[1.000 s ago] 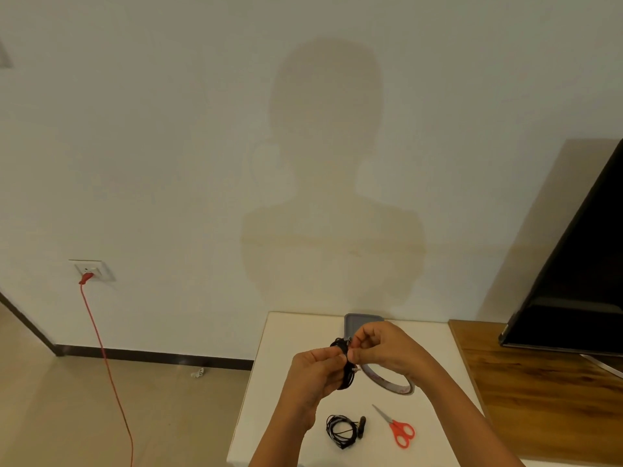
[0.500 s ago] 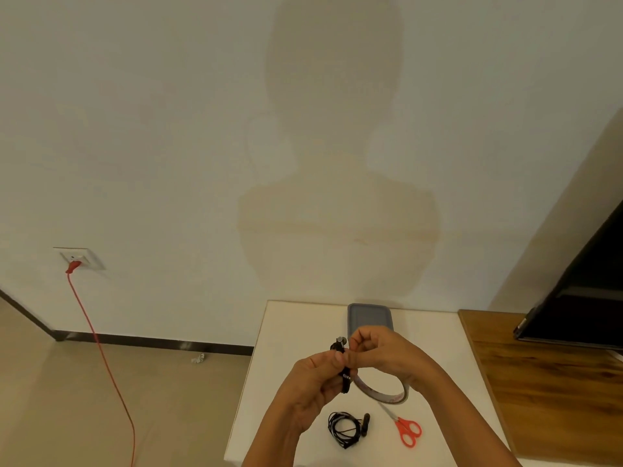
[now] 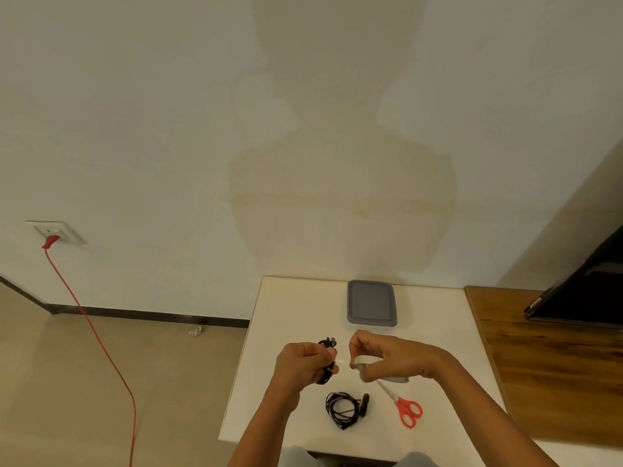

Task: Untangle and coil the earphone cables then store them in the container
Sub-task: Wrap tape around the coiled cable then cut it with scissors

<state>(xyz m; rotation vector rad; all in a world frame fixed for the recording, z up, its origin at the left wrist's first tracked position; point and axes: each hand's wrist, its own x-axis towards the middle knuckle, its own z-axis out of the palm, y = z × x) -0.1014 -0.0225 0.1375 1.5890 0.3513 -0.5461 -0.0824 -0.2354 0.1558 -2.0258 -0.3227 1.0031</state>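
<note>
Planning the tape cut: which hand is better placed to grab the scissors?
Right hand, probably: the scissors lie nearest it, while the left hand grips the coiled earphones. It must first release the tape roll.

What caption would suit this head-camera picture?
Left hand grips coiled earphones; right hand holds a tape roll beside them.

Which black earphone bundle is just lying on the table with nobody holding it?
The coiled earphones beside the red scissors lie free on the table. The other bundle is gripped in the left hand; the right hand pinches a tape roll.
</note>
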